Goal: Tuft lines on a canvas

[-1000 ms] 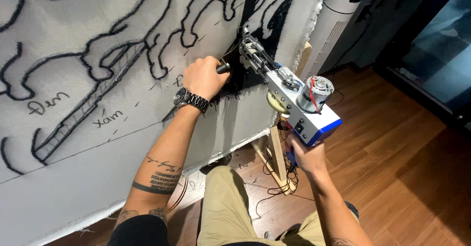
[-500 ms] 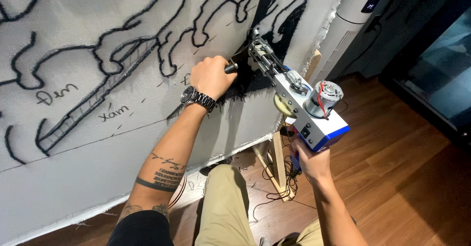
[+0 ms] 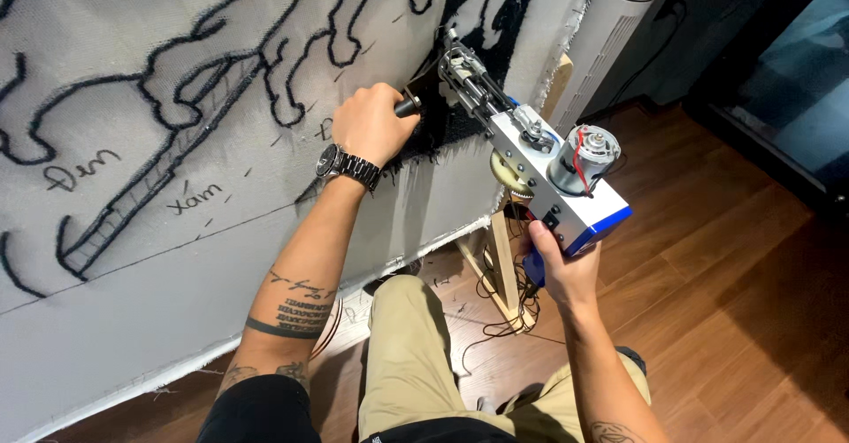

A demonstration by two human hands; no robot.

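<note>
A white and blue tufting gun (image 3: 548, 173) with an exposed motor and brass gear points its needle into a grey stretched cloth (image 3: 177, 257) marked with black outlines. My left hand (image 3: 371, 125), a metal watch on its wrist, is closed around the gun's black front handle, against the cloth. My right hand (image 3: 562, 266) grips the blue rear handle from below. The needle tip sits in a black tufted patch (image 3: 460, 120) near the cloth's right edge.
The cloth hangs on a wooden frame (image 3: 500, 266) with cables tangled at its foot. A white tower appliance (image 3: 610, 36) stands just right of the frame. Wooden flooring (image 3: 707, 257) spreads to the right. My khaki-clad knees (image 3: 416, 363) are below.
The gun and both hands have shifted slightly up along the black tufted patch. Both grips are unchanged.
</note>
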